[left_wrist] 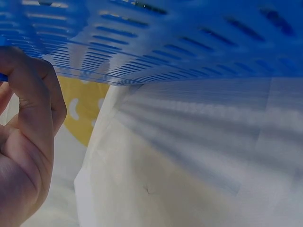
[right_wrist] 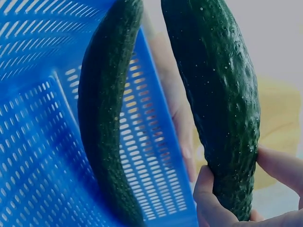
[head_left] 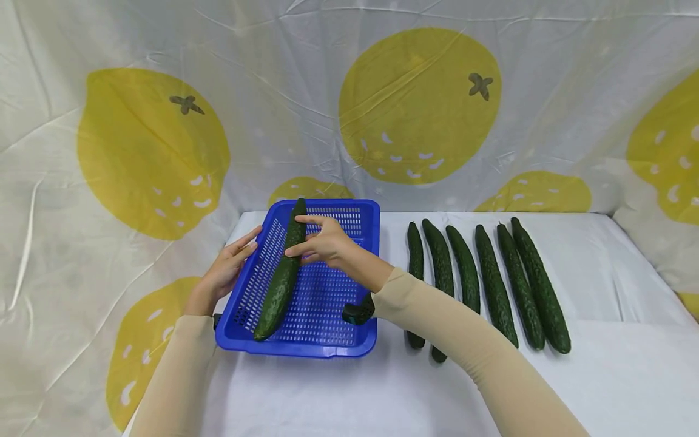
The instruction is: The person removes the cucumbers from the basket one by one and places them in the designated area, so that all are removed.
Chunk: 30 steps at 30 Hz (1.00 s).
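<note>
My right hand (head_left: 329, 244) pinches a long dark green cucumber (head_left: 280, 290) between thumb and fingers, over the left side of a blue plastic basket (head_left: 327, 350). In the right wrist view this bumpy cucumber (right_wrist: 218, 94) stands beside the basket wall. A second cucumber (right_wrist: 105, 109) lies inside along that slotted wall; from the head view it is hidden under the held one. At the basket's left rim, my left hand (head_left: 225, 271) grips the edge. The left wrist view has its bent fingers (left_wrist: 35, 90) against the blue side.
Right of the basket, several cucumbers (head_left: 494, 285) lie side by side on the white-covered table (head_left: 617, 376). A white cloth with yellow lemon prints (head_left: 420, 109) hangs behind and at the left. A black wrist camera (head_left: 358, 312) on my right arm overlaps the basket.
</note>
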### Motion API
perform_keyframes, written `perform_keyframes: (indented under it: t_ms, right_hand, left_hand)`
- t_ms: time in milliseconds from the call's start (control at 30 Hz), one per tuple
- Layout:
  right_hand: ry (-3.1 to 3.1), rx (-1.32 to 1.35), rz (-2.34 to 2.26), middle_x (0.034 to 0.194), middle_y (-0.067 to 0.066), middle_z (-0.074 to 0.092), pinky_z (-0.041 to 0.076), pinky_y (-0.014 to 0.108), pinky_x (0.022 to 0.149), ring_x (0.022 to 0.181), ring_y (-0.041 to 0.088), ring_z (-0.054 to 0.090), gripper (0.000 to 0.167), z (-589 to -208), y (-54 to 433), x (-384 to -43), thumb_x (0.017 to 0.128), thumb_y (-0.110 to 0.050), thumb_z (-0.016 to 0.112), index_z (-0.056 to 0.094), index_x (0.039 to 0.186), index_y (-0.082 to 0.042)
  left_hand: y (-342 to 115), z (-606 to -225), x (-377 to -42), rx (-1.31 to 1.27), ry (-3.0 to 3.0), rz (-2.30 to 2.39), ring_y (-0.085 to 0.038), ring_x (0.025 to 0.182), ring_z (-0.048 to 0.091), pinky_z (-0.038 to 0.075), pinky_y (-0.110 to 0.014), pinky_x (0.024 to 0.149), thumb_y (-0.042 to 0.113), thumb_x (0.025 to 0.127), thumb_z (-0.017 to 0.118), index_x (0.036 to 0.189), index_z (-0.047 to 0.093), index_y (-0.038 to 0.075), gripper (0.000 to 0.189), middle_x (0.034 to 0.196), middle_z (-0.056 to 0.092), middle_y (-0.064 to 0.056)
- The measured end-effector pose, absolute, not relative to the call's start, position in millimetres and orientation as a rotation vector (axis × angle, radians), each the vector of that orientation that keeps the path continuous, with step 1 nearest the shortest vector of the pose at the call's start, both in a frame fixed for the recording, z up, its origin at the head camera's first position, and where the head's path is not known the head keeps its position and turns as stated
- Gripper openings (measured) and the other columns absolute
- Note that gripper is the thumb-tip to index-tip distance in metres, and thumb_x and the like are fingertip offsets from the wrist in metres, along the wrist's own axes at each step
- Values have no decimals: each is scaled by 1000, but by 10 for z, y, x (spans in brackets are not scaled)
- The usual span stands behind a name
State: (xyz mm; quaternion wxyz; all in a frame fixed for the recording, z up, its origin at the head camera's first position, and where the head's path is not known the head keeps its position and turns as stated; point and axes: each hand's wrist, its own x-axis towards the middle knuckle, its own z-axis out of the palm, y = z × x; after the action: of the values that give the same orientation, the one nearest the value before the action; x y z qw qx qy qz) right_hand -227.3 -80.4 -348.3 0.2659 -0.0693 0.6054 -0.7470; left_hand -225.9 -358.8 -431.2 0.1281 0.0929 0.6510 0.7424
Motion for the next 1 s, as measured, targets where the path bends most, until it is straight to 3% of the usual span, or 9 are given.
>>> perform_keyframes:
  t_ms: [200, 433, 733, 900, 1000]
  right_hand:
    - [1581, -189, -2041, 110, 24, 63, 60, 46, 75, 77, 26, 71, 79, -3424, -651, -2259, 79, 20, 73, 49, 147, -12]
    - [1647, -212, -2016, 139, 29, 41, 60, 40, 73, 76, 23, 65, 77, -3372, -447, -2224, 80, 17, 74, 51, 147, -15]
    - [1689, -247, -2020, 133, 26, 43, 60, 39, 74, 97, 24, 60, 76, -3337, -184, -2173, 81, 15, 74, 52, 146, -17]
    - [1679, -262, -2015, 144, 29, 38, 59, 38, 74, 119, 33, 58, 75, -3334, -14, -2144, 81, 16, 73, 52, 146, -15]
    - [1662, -257, -2014, 149, 30, 34, 59, 37, 74, 123, 35, 57, 75, -3338, 84, -2128, 82, 16, 72, 51, 147, -14]
  left_hand:
    - [-3586, -4303, -2259, 279, 1883, 2165, -16, 93, 71, 59, -29, 73, 18, 109, 40, 161, 17, 13, 57, 125, 65, -4]
    - [-3590, -4297, -2251, 270, 1918, 2151, -17, 94, 71, 59, -30, 74, 19, 109, 42, 160, 21, 15, 56, 125, 65, -5]
    - [-3587, -4304, -2251, 267, 1907, 2164, -18, 95, 71, 59, -31, 76, 18, 109, 41, 160, 21, 13, 55, 125, 66, -4]
    - [-3592, -4310, -2253, 273, 1914, 2158, -18, 96, 71, 58, -31, 76, 17, 109, 41, 160, 21, 13, 55, 126, 65, -5]
    - [-3598, -4311, -2257, 279, 1921, 2153, -18, 96, 71, 58, -31, 77, 18, 109, 41, 160, 21, 13, 55, 127, 64, -5]
